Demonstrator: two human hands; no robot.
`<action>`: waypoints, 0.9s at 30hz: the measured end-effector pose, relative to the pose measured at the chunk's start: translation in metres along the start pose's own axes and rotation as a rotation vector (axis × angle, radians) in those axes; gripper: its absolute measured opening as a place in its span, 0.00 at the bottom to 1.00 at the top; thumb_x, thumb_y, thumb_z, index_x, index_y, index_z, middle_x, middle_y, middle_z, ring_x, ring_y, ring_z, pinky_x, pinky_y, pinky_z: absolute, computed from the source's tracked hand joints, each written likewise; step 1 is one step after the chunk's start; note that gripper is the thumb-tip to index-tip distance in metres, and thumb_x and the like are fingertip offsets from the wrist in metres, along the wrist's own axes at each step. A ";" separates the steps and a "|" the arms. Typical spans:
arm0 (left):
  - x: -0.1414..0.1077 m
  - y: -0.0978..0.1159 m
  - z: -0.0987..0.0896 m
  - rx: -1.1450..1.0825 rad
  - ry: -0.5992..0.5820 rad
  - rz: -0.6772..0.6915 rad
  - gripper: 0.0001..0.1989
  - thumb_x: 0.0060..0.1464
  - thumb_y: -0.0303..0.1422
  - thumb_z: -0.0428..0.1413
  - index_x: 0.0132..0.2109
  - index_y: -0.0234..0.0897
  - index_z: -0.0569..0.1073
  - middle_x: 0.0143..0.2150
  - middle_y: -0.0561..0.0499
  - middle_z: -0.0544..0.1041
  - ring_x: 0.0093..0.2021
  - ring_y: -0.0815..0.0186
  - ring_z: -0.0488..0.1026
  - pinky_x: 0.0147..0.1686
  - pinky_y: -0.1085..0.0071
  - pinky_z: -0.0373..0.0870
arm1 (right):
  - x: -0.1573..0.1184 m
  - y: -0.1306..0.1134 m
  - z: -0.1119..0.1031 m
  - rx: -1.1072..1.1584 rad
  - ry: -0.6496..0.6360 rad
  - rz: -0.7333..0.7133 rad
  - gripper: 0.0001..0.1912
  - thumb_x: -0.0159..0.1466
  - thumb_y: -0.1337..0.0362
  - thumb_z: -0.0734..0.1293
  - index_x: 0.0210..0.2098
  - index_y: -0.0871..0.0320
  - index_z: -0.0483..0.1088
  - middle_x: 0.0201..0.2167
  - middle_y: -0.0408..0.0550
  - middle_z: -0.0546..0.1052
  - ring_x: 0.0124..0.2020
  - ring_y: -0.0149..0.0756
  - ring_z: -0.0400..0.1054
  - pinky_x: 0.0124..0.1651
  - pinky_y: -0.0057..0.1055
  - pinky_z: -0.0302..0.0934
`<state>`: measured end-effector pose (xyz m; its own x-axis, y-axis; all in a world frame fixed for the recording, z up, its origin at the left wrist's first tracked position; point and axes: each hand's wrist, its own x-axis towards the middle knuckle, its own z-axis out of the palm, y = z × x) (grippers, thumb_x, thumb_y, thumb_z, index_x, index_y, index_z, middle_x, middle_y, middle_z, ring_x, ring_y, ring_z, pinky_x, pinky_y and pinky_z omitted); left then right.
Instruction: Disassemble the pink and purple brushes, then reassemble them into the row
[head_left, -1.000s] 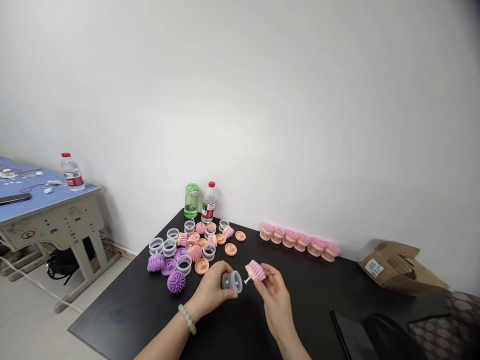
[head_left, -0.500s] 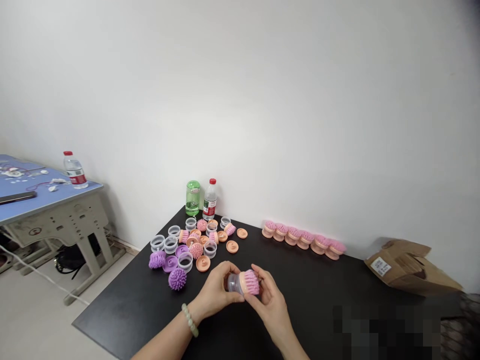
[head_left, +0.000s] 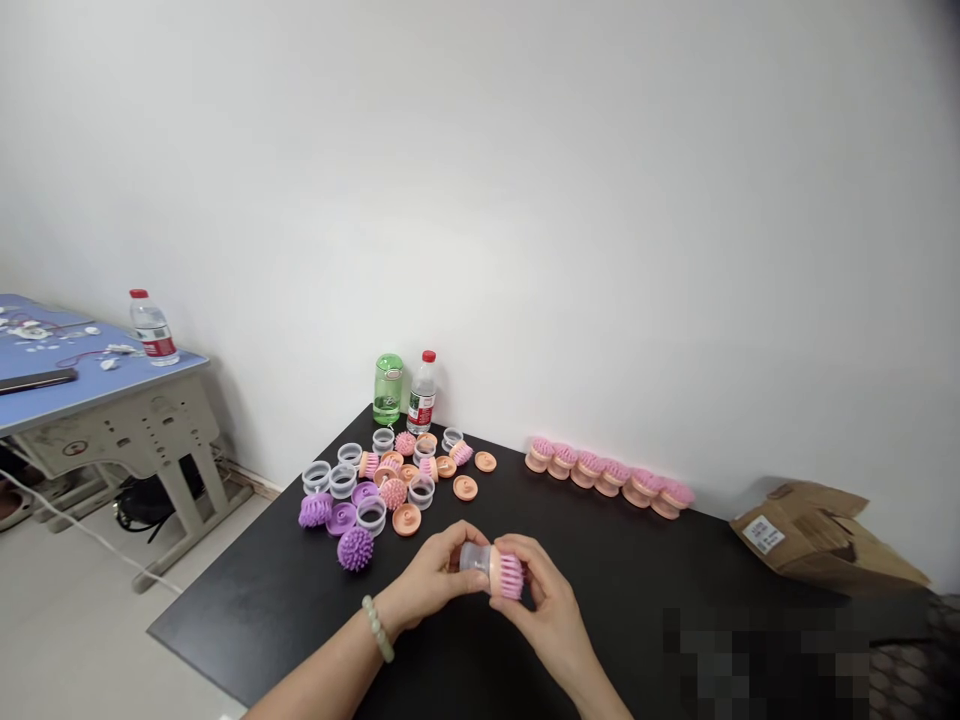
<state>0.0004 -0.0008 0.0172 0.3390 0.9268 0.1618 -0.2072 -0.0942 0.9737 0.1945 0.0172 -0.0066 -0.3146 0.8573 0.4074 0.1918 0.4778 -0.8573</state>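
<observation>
My left hand (head_left: 439, 578), with a beaded bracelet on the wrist, grips a clear ring (head_left: 475, 562). Fingers of my right hand (head_left: 546, 590) are closed around a pink bristle brush head (head_left: 508, 574) with a peach rim. The ring and brush head meet, held sideways above the black table (head_left: 300, 610). Up and to the left lie loose parts: clear rings (head_left: 371, 515), peach discs (head_left: 406, 519), pink brush heads (head_left: 393, 493) and purple brush heads (head_left: 355, 549). A row of several pink brushes (head_left: 590, 468) stands along the wall.
Behind the loose parts stand a green bottle (head_left: 388, 388) and a red-capped bottle (head_left: 422, 395). An open brown paper bag (head_left: 817, 535) lies at the right. Farther left, a blue table (head_left: 97, 385) bears another red-capped bottle (head_left: 155, 332) and small white parts.
The ring and brush head have shifted slightly right in my hands, and the bristles are turned a little more downward. The head view has tilted slightly.
</observation>
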 end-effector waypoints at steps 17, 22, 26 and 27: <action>0.004 -0.017 0.008 -0.083 0.063 -0.264 0.26 0.51 0.56 0.58 0.36 0.36 0.66 0.23 0.57 0.68 0.18 0.76 0.62 0.18 0.77 0.51 | -0.004 -0.008 -0.004 -0.376 -0.048 -0.413 0.20 0.63 0.72 0.68 0.53 0.52 0.69 0.49 0.53 0.76 0.49 0.44 0.73 0.51 0.38 0.71; 0.004 -0.019 0.008 -0.071 0.031 -0.291 0.28 0.53 0.60 0.53 0.33 0.36 0.66 0.22 0.56 0.69 0.15 0.75 0.61 0.14 0.78 0.49 | -0.002 -0.019 -0.002 -0.430 -0.077 -0.591 0.19 0.66 0.79 0.60 0.52 0.56 0.69 0.46 0.56 0.76 0.48 0.42 0.71 0.47 0.39 0.73; 0.005 -0.020 0.007 -0.084 -0.015 -0.360 0.34 0.53 0.64 0.48 0.30 0.33 0.70 0.19 0.54 0.69 0.13 0.75 0.59 0.12 0.77 0.47 | -0.001 -0.032 -0.003 -0.481 -0.107 -0.729 0.19 0.68 0.80 0.58 0.52 0.58 0.69 0.46 0.56 0.77 0.52 0.42 0.71 0.48 0.40 0.73; 0.005 -0.020 0.006 -0.091 -0.024 -0.397 0.35 0.52 0.65 0.47 0.30 0.33 0.70 0.18 0.54 0.68 0.12 0.76 0.58 0.12 0.77 0.46 | -0.001 -0.035 -0.004 -0.487 -0.131 -0.756 0.18 0.69 0.78 0.58 0.53 0.58 0.69 0.46 0.56 0.77 0.53 0.43 0.70 0.49 0.40 0.74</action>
<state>0.0119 0.0040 -0.0007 0.4298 0.8758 -0.2196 -0.1356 0.3031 0.9433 0.1915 0.0004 0.0238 -0.6137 0.2675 0.7429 0.2537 0.9578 -0.1354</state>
